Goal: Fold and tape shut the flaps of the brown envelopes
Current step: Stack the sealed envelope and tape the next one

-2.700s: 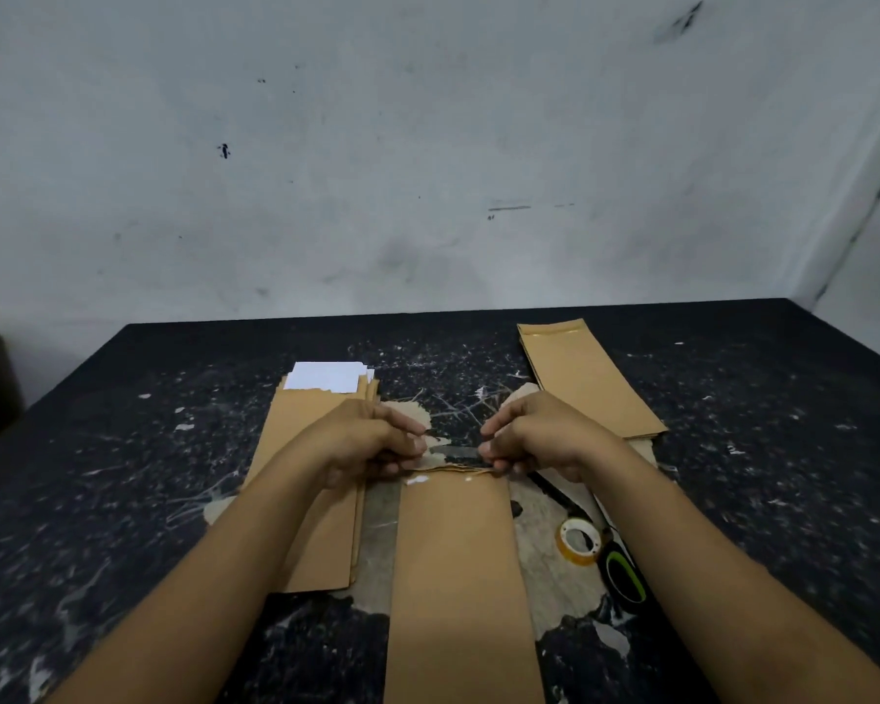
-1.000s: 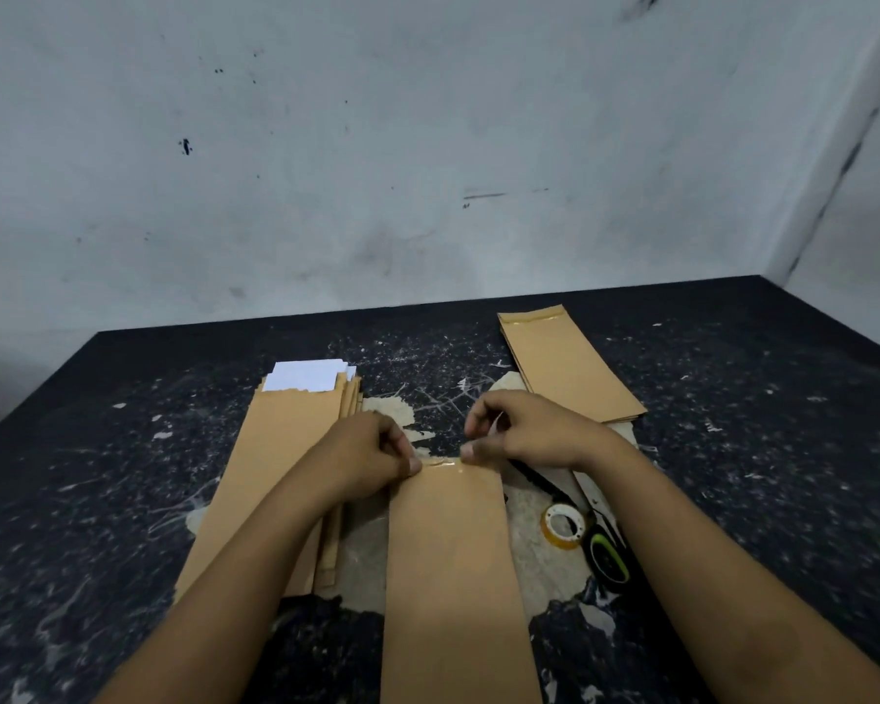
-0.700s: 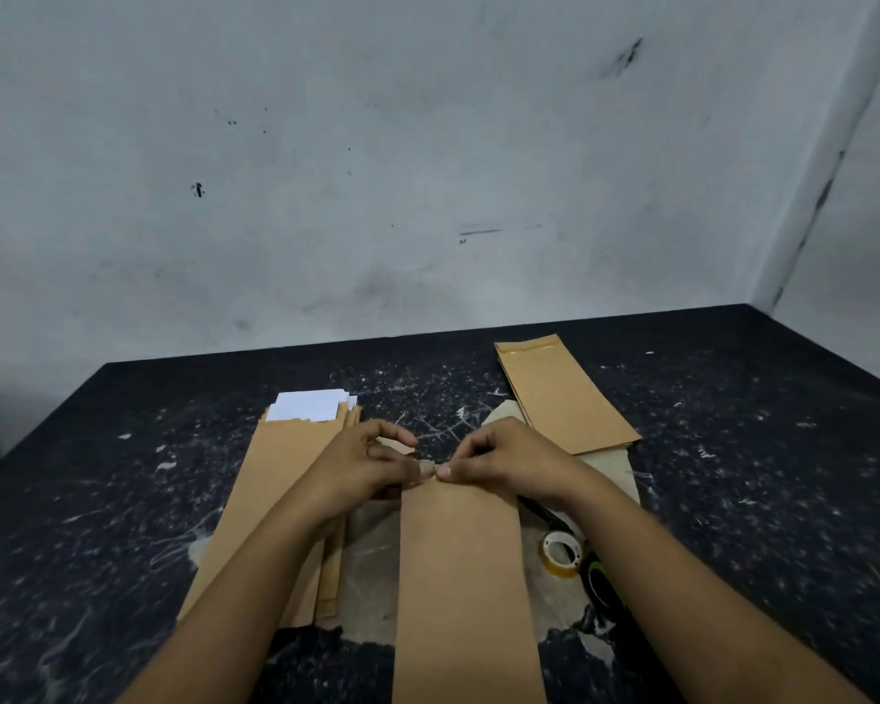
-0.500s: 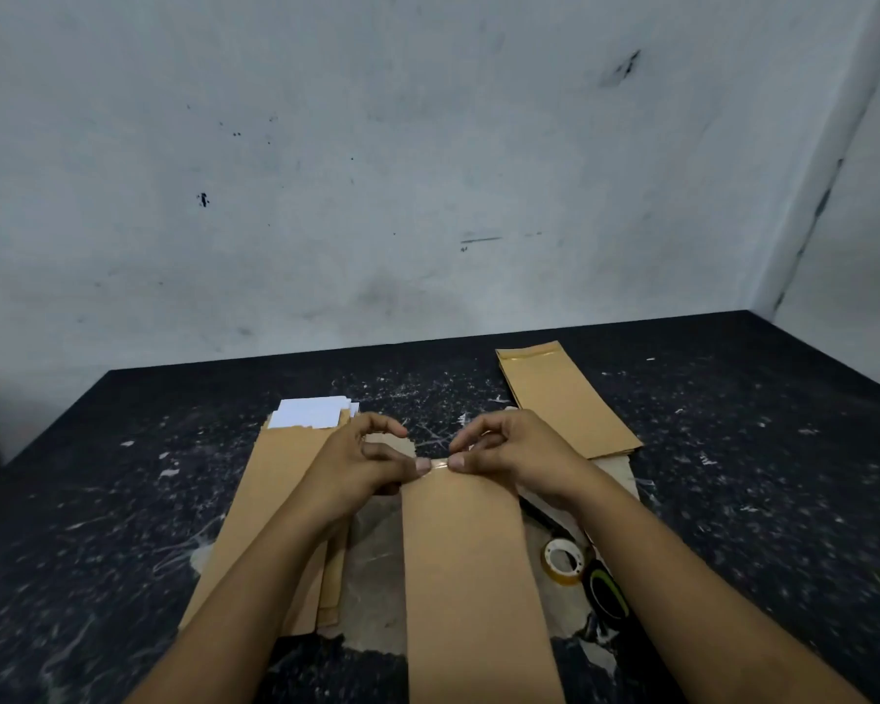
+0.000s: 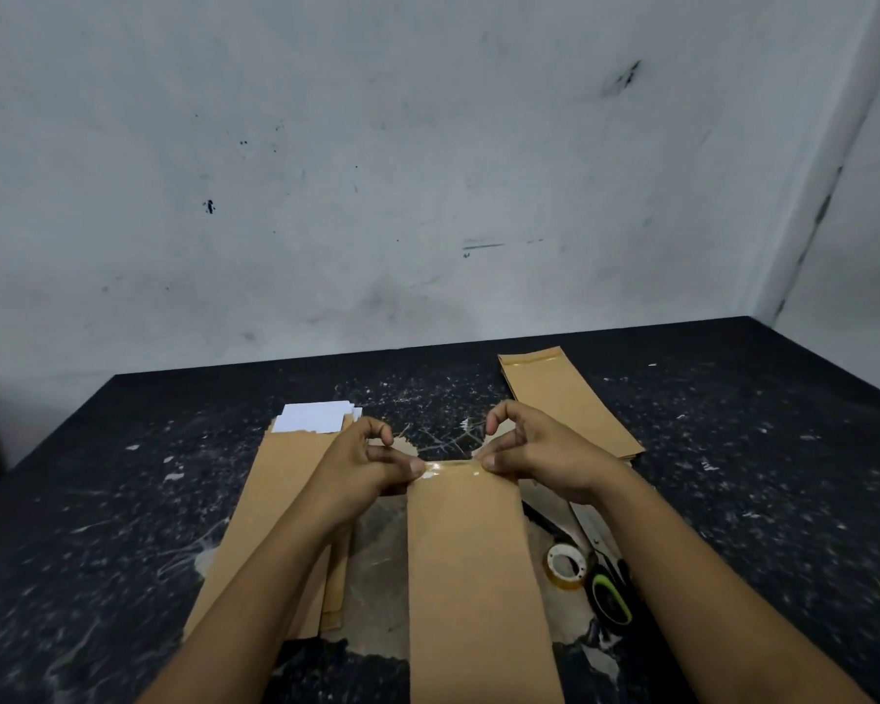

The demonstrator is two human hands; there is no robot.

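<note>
A long brown envelope (image 5: 471, 576) lies lengthwise in front of me on the black table. A strip of clear tape (image 5: 448, 467) stretches across its far end. My left hand (image 5: 364, 470) pinches the tape's left end with thumb and fingers. My right hand (image 5: 534, 449) pinches the right end at the envelope's far right corner. A stack of brown envelopes (image 5: 275, 500) with white paper (image 5: 316, 418) sticking out lies to the left, partly under my left forearm. Another pile of brown envelopes (image 5: 565, 398) with a glossy band along its far end lies at the back right.
A roll of clear tape (image 5: 565, 566) sits right of the middle envelope, with black and green scissors (image 5: 608, 597) beside it. The black table (image 5: 758, 449) is scratched and paint-flecked, with a worn patch in the middle. A grey wall stands behind.
Both hands met at the middle of the envelope's far end, then drew apart to its two corners, with the tape strip now showing between them. The view shifted slightly.
</note>
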